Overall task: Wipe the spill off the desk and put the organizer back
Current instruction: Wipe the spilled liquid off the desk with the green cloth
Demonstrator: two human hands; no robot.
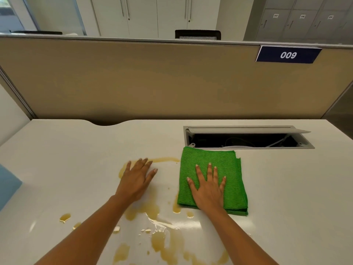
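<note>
Right hand [207, 190] is palm-down on the folded green cloth [227, 165], fingers straight and fanned out, not curled round anything, just pressing it flat. Left hand [136, 178] is open too, fingers straight and close together, lying flat on the white desk [286, 188] right on the upper end of the spill [164, 243], so whatever liquid is under that palm is hidden.

The spill itself is yellowish-brown. A thin streak runs from the left fingertips toward 3 o'clock, nearly reaching the cloth. The bigger puddles sit at 6 o'clock of the left hand, between the forearms, and run off the bottom edge, so I can't see where they end. A couple of small blobs sit out at 8 o'clock. One patch touches the cloth's near-left corner.

At the cloth's 12 o'clock is an open cable box [248, 140] sunk into the desk, lid tipped up. The cloth's far edge touches its near rim, and the inside is too dark to make out beyond some wires.

Something blue [7, 186] is cut off at 9 o'clock, can't tell what. A beige partition [152, 83] stands behind the desk, with a "009" plate [288, 55] at 1 o'clock.
</note>
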